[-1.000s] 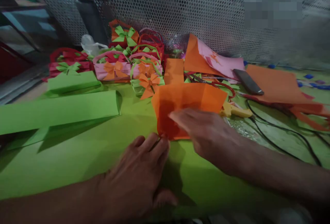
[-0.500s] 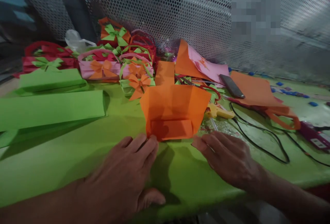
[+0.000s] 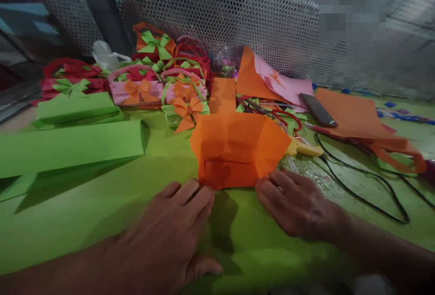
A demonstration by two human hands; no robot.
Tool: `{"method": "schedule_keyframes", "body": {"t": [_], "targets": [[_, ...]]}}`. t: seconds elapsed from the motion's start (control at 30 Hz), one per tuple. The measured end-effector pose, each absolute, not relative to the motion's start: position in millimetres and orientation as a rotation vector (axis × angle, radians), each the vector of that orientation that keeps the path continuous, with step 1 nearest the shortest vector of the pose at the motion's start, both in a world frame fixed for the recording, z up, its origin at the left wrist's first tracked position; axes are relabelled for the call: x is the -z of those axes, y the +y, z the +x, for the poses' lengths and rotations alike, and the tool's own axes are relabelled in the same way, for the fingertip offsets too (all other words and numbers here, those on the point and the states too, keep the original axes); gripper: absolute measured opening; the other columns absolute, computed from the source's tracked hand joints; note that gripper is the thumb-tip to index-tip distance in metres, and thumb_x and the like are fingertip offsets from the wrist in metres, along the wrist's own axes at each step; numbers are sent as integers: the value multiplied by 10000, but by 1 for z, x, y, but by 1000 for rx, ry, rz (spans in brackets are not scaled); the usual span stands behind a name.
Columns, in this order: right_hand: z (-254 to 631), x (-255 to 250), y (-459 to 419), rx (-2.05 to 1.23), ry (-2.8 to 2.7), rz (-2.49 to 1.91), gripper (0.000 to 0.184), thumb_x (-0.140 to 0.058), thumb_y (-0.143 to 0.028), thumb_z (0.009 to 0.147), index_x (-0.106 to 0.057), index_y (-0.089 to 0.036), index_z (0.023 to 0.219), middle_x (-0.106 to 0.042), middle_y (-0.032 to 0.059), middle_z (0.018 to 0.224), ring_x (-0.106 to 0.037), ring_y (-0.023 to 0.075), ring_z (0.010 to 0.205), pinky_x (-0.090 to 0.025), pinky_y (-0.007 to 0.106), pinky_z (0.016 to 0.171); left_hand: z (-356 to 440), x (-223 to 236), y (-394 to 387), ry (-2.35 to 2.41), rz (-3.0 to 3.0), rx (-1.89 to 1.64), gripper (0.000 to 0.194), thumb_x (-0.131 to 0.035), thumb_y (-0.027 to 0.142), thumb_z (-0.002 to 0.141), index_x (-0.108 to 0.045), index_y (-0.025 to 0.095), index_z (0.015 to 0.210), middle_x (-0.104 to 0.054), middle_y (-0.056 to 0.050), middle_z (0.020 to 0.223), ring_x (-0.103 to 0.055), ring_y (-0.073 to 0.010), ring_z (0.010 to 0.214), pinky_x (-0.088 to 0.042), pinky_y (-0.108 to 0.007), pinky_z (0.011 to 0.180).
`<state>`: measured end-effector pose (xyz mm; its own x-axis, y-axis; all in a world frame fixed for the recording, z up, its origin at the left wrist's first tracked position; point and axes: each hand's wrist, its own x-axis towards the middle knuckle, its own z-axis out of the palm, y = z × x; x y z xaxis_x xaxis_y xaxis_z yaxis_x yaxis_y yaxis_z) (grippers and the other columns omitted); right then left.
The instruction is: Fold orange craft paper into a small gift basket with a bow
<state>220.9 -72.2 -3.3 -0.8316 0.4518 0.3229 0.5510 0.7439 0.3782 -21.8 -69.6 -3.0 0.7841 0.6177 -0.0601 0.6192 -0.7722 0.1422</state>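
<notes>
A folded orange paper (image 3: pixel 231 136), shaped like a half-made small bag, stands on the green tabletop in front of me. Its sides flare outward, and a darker front fold runs along the bottom edge. My left hand (image 3: pixel 173 227) has its bent fingers at the lower left corner of the orange paper, with the thumb stretched away over the table. At the lower right corner, my right hand (image 3: pixel 299 204) is closed with its fingers curled on the paper. The right fingertips are partly hidden behind the knuckles.
Folded green paper pieces (image 3: pixel 71 143) lie left. Small paper bags with bows (image 3: pixel 136 89) crowd the back. To the right are scissors (image 3: pixel 258 106), a yellow glue gun (image 3: pixel 306 148) with a black cable (image 3: pixel 360 200), and a phone (image 3: pixel 317 110). A perforated metal panel (image 3: pixel 204 9) rises behind.
The front fold of the orange paper lies less distinct against its inside. My right hand has come closer onto the right corner. The whole view has shifted, carrying things rightward in the picture.
</notes>
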Motion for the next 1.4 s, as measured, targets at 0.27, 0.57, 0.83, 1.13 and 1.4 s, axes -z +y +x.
{"method": "schedule_keyframes", "body": {"t": [0.27, 0.57, 0.83, 1.13, 1.4], "targets": [[212, 2, -81, 764, -2909, -1014, 141, -455, -91, 785, -506, -189, 697, -471, 17, 669, -396, 168, 579, -216, 336, 468, -17, 3, -73, 1008, 2832, 31, 750, -482, 684, 699, -519, 112, 1183, -563, -135, 1097, -495, -292, 932, -414, -430, 757], [211, 3, -81, 786, -2961, -974, 148, -471, -68, 728, -537, -180, 657, -453, 22, 629, -389, 155, 528, -170, 315, 419, -4, 9, -76, 1062, 2846, -45, 811, -316, 798, 667, -592, 130, 1035, -580, -118, 1025, -492, -283, 855, -377, -433, 711], [211, 2, -82, 767, -2938, -966, 148, -475, -56, 687, -557, -175, 655, -478, 34, 627, -380, 146, 508, -165, 305, 398, 13, -2, -78, 1119, 2912, 56, 717, -314, 769, 697, -650, 148, 819, -574, -96, 841, -493, -267, 756, -359, -421, 635], [208, 1, -81, 761, -2896, -997, 179, -446, -47, 680, -552, -177, 619, -448, 29, 597, -393, 159, 497, -161, 306, 387, 21, 1, -84, 1190, 2980, 7, 752, -340, 778, 679, -670, 117, 818, -587, -135, 838, -513, -313, 797, -363, -466, 711], [207, 4, -83, 768, -2949, -1060, 163, -488, -39, 672, -553, -180, 621, -469, 28, 606, -399, 149, 503, -163, 289, 392, 3, 3, -84, 1190, 3026, 23, 761, -280, 734, 749, -652, 101, 949, -598, -133, 975, -485, -295, 831, -345, -447, 718]]}}
